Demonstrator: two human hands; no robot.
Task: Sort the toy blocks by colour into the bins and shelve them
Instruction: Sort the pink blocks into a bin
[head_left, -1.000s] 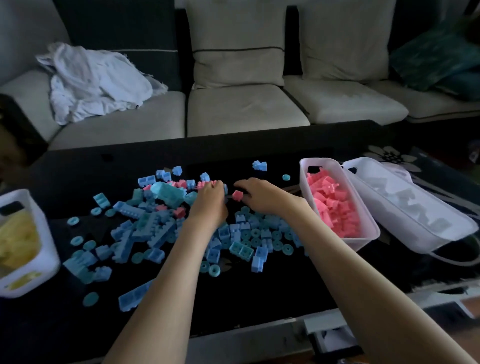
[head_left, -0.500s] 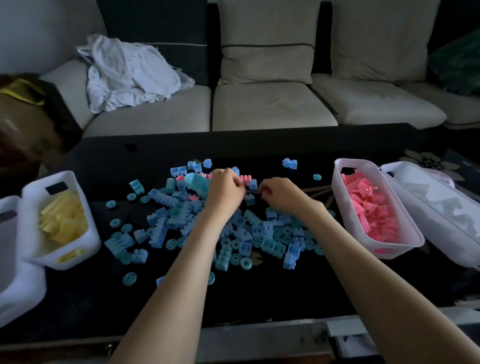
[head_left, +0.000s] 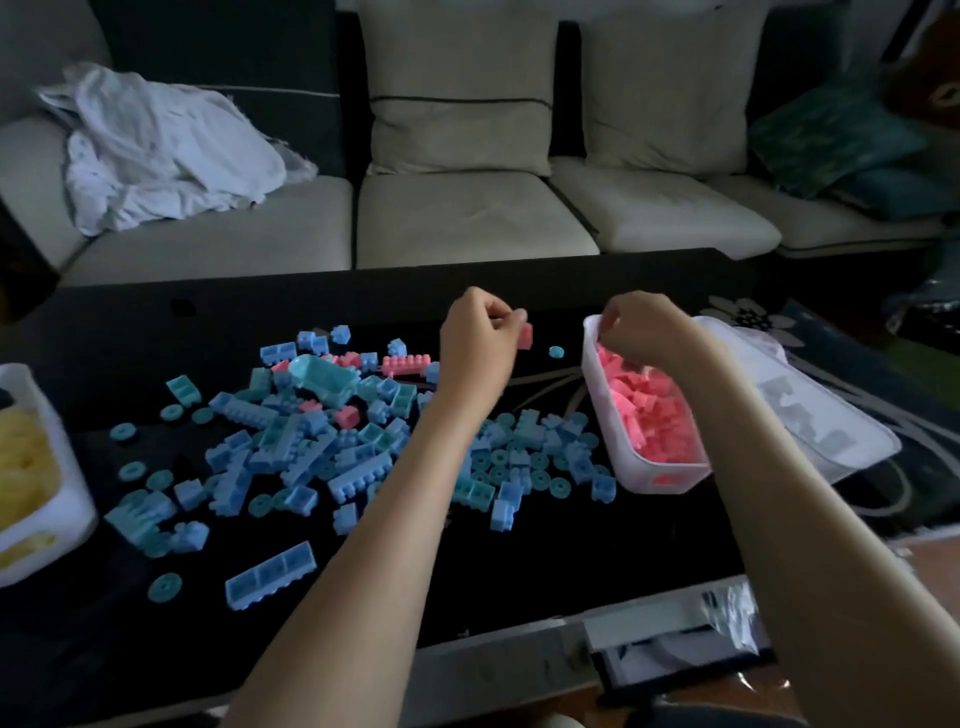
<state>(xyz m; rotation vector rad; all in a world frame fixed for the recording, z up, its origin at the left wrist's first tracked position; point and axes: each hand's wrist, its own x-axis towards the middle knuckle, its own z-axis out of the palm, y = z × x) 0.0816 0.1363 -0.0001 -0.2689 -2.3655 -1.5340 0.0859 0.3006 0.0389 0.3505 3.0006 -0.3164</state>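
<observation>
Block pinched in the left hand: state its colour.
Pink: the block in the left hand shows best in the head view.

black table (head_left: 519, 571): blue and teal blocks (head_left: 311, 452) spread below and left of the left hand's (head_left: 478, 343) pinch on a pink block (head_left: 524, 336); pink-filled bin (head_left: 660, 480) just right; yellow-filled bin (head_left: 72, 519) far left.

The room is dim. The black table (head_left: 519, 582) low in the frame is nearly all dark. The sofa (head_left: 467, 218) up top looks lighter. The blue blocks (head_left: 270, 574) show clearly. The frame's edges bend and blur.
</observation>
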